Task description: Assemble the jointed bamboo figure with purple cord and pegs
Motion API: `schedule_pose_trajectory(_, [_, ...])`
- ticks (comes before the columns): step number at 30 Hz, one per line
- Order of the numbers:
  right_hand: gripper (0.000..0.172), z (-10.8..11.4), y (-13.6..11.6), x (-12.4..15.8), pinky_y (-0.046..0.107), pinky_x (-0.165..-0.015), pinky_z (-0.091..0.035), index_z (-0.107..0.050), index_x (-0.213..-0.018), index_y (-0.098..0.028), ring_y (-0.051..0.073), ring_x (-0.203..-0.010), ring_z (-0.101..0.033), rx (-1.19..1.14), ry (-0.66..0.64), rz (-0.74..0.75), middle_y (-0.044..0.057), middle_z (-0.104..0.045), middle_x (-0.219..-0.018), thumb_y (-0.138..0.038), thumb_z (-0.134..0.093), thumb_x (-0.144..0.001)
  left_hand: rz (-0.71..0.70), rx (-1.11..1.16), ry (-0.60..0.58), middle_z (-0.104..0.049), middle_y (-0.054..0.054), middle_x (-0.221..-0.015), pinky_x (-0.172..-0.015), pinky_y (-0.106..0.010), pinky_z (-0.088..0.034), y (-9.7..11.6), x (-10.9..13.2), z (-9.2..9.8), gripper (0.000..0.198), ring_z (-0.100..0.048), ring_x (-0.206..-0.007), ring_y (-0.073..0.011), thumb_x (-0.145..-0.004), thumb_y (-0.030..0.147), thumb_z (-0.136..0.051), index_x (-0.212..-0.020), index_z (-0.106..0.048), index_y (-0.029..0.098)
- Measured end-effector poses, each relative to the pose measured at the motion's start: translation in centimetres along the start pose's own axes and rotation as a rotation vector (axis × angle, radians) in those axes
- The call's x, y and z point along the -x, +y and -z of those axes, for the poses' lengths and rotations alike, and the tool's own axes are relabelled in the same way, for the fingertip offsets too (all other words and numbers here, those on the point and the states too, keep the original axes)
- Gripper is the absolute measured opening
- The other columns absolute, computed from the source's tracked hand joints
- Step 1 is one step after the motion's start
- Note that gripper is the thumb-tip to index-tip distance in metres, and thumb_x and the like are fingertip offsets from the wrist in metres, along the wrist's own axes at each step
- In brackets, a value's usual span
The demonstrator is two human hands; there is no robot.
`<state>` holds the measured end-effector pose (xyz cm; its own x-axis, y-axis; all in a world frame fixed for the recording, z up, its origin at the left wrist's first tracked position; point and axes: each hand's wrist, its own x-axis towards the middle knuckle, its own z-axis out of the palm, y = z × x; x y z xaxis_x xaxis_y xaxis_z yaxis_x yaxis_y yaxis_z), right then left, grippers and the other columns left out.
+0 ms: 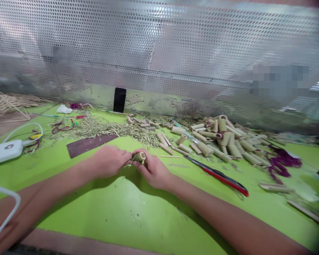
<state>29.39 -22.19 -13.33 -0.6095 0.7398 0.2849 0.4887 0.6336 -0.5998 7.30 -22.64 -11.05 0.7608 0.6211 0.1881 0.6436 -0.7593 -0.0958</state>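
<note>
Between my two hands, above the green table (pixel 133 212), is a short bamboo tube (pixel 139 157) with its open end tilted up toward the right. My right hand (pixel 155 171) is closed around it, thumb below and fingers behind. My left hand (pixel 111 161) is also closed, its fingertips pinched at the tube's left end; what lies inside that pinch is hidden. A thin fibre sticks out beside those fingertips. To the right of my right hand lies a long tool with a red-and-black handle (pixel 225 179) and a narrow dark blade.
Bamboo tubes (pixel 225 136) are heaped at the back right, with shavings (pixel 108 127) to their left. A dark flat sheet (pixel 89 145), purple yarn (pixel 283 161), a white device with a cable (pixel 5 151) and an upright black phone (pixel 119 100) lie around. Perforated metal (pixel 159 53) closes off the back.
</note>
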Motion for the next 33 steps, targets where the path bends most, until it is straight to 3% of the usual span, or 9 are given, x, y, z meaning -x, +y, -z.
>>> schedule_pose_trajectory(5, [0.016,0.2,-0.4,-0.2,0.032,-0.07,-0.048,-0.057,-0.106,-0.02,0.019,-0.075,-0.061,-0.106,0.007,-0.013,0.002,-0.067,-0.085,-0.034,-0.05,-0.101,-0.037,0.066,0.03,-0.069,-0.006,-0.073,-0.056,-0.032,-0.039,-0.3,0.0,0.0,0.031,-0.064,-0.062,-0.0215,-0.106,0.029,-0.04,-0.088,-0.062,0.018])
schedule_pose_trajectory(10, [0.018,0.8,-0.5,-0.2,0.033,-0.071,-0.047,-0.058,-0.105,-0.019,0.02,-0.077,-0.062,-0.091,-0.084,-0.021,0.003,-0.068,-0.086,-0.034,-0.05,-0.102,-0.089,0.194,0.007,-0.067,0.0,-0.063,-0.052,-0.029,-0.038,-0.6,0.2,0.4,0.028,-0.059,-0.052,-0.0161,-0.102,0.021,-0.045,-0.079,-0.062,0.02])
schedule_pose_trajectory(16, [0.018,1.6,-0.7,-0.1,0.033,-0.07,-0.047,-0.057,-0.103,-0.019,0.021,-0.079,-0.063,-0.049,-0.125,-0.039,0.005,-0.069,-0.089,-0.035,-0.05,-0.101,-0.112,0.043,-0.016,-0.072,-0.004,-0.066,-0.053,-0.032,-0.038,-0.8,0.0,0.7,0.018,-0.063,-0.055,-0.0202,-0.09,0.011,-0.053,-0.079,-0.064,0.02])
schedule_pose_trajectory(21, [0.019,1.8,-1.2,-0.3,0.034,-0.067,-0.047,-0.055,-0.102,-0.02,0.021,-0.076,-0.064,0.021,-0.121,-0.046,0.006,-0.07,-0.086,-0.037,-0.047,-0.102,-0.144,-0.043,0.013,-0.074,-0.003,-0.069,-0.057,-0.032,-0.042,-0.8,-0.2,0.6,0.018,-0.067,-0.058,-0.0195,-0.09,0.007,-0.052,-0.082,-0.064,0.019])
schedule_pose_trajectory(25, [0.019,2.5,-1.0,-0.3,0.036,-0.065,-0.046,-0.053,-0.105,-0.02,0.022,-0.071,-0.064,0.135,-0.166,0.047,0.007,-0.072,-0.086,-0.035,-0.043,-0.104,-0.13,-0.027,-0.002,-0.074,-0.003,-0.07,-0.058,-0.032,-0.043,-0.3,-0.5,0.8,0.019,-0.064,-0.057,-0.0194,-0.092,0.009,-0.05,-0.086,-0.064,0.019])
schedule_pose_trajectory(28, [0.015,3.6,0.4,-0.3,0.037,-0.063,-0.046,-0.053,-0.096,-0.023,0.021,-0.067,-0.062,0.242,-0.155,0.075,0.007,-0.07,-0.082,-0.033,-0.043,-0.102,0.062,0.001,-0.06,-0.071,-0.001,-0.068,-0.066,-0.031,-0.046,-2.1,-0.3,2.0,0.022,-0.062,-0.059,-0.0171,-0.093,0.012,-0.05,-0.078,-0.064,0.021])
schedule_pose_trajectory(30, [0.016,4.3,1.6,-0.4,0.037,-0.059,-0.045,-0.051,-0.089,-0.025,0.021,-0.061,-0.06,0.287,-0.088,0.021,0.005,-0.066,-0.074,-0.033,-0.044,-0.101,0.331,-0.043,-0.065,-0.065,0.0,-0.063,-0.068,-0.031,-0.046,-5.0,0.5,3.1,0.026,-0.06,-0.058,-0.0174,-0.095,0.019,-0.048,-0.073,-0.064,0.022])
schedule_pose_trajectory(33, [0.019,4.3,2.4,-0.6,0.04,-0.06,-0.045,-0.052,-0.095,-0.025,0.024,-0.062,-0.06,0.252,0.022,-0.02,0.005,-0.066,-0.074,-0.04,-0.043,-0.102,0.616,-0.137,-0.009,-0.06,-0.004,-0.059,-0.065,-0.036,-0.045,-10.2,2.3,4.0,0.042,-0.061,-0.06,-0.024,-0.102,0.028,-0.031,-0.08,-0.066,0.019])
